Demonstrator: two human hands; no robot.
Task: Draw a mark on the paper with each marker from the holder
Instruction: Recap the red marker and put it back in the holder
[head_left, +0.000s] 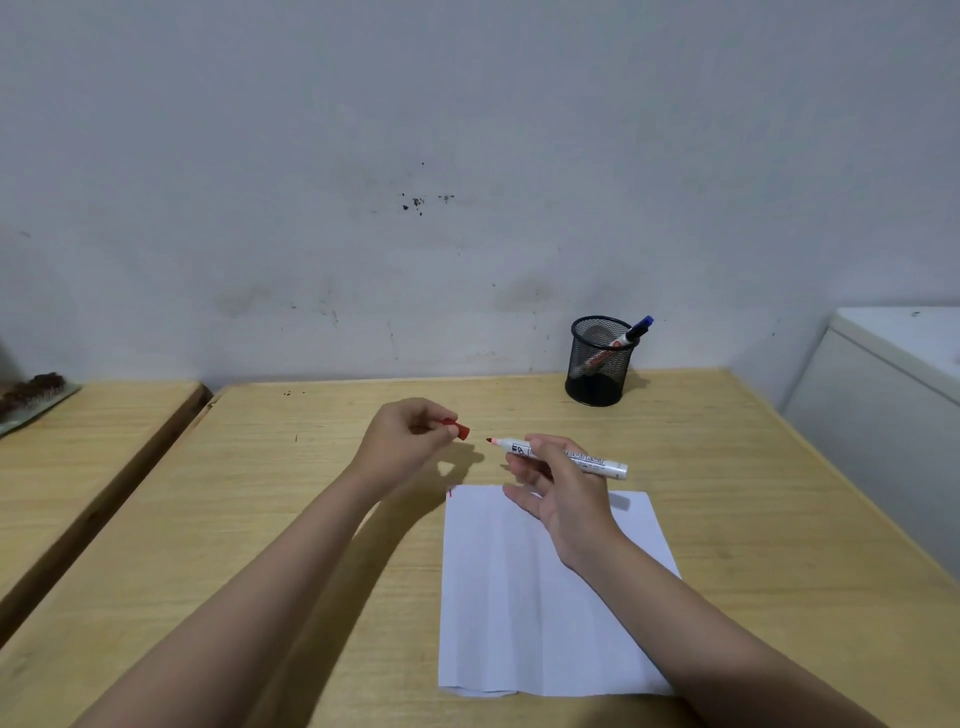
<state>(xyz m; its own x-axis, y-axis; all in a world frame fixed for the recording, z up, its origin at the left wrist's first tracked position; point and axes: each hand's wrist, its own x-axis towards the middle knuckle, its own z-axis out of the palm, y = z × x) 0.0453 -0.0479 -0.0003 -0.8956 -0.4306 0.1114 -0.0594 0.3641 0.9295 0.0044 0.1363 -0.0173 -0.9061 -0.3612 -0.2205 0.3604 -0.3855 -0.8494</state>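
My right hand (558, 486) holds a white marker with a red tip (597, 461) level above the top edge of the white paper (524, 613), its uncapped tip pointing left. My left hand (402, 441) pinches the red cap (458, 429), a short gap away from the tip. A small red mark (450, 492) sits at the paper's top left corner. The black mesh holder (600, 364) stands at the back of the desk with a blue-capped marker (632, 333) leaning in it.
The wooden desk (260, 519) meets a stained wall behind. A second wooden table (78, 457) stands to the left, across a narrow gap, with a tray (31, 400) on it. A white cabinet (893, 395) stands at the right.
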